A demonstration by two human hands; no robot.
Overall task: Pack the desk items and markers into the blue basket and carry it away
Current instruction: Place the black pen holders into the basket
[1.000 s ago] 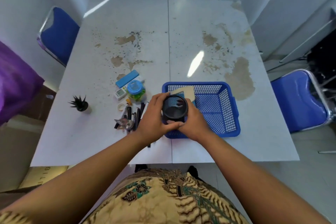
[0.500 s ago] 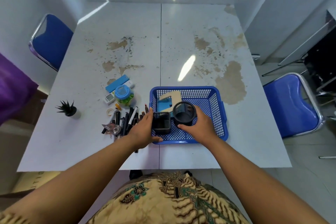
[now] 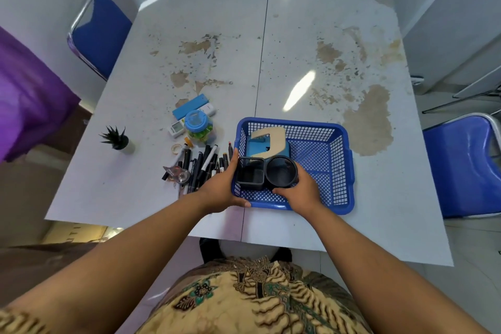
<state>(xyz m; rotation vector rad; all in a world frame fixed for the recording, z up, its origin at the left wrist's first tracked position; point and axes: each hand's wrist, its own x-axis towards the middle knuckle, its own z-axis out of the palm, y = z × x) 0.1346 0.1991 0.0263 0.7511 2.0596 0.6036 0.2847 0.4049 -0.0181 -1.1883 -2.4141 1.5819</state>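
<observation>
My left hand (image 3: pixel 221 188) grips a square black mesh pen holder (image 3: pixel 250 175) from its left side, the fingers curved up along that side and the thumb lying at the near rim of the blue plastic lattice basket (image 3: pixel 349 171). My right hand (image 3: pixel 301 190) is curled round a round black mesh cup (image 3: pixel 280 171) from its near right side. The two holders touch, side by side, in the near-left corner of the basket; I cannot tell whether they rest on its floor. Just behind them, inside the basket against its left wall, lies a light-blue block with a beige curved card (image 3: pixel 268 141) on top. The right half of the basket shows bare lattice. Just left of the basket, beside my left hand, a heap of black and white markers (image 3: pixel 203 168) lies on the worn white table (image 3: pixel 189 35), with a clear tape dispenser (image 3: pixel 177 173) at its left edge. Beyond the markers stand a clear jar with a blue lid (image 3: pixel 198 127), a small white device (image 3: pixel 176 127) and a flat light-blue case (image 3: pixel 189 107). Farther left, well apart, stands a small spiky potted plant (image 3: pixel 116 139). A blue chair (image 3: pixel 103 32) flanks the table's far left, and a second blue chair (image 3: pixel 466 165) its right.
</observation>
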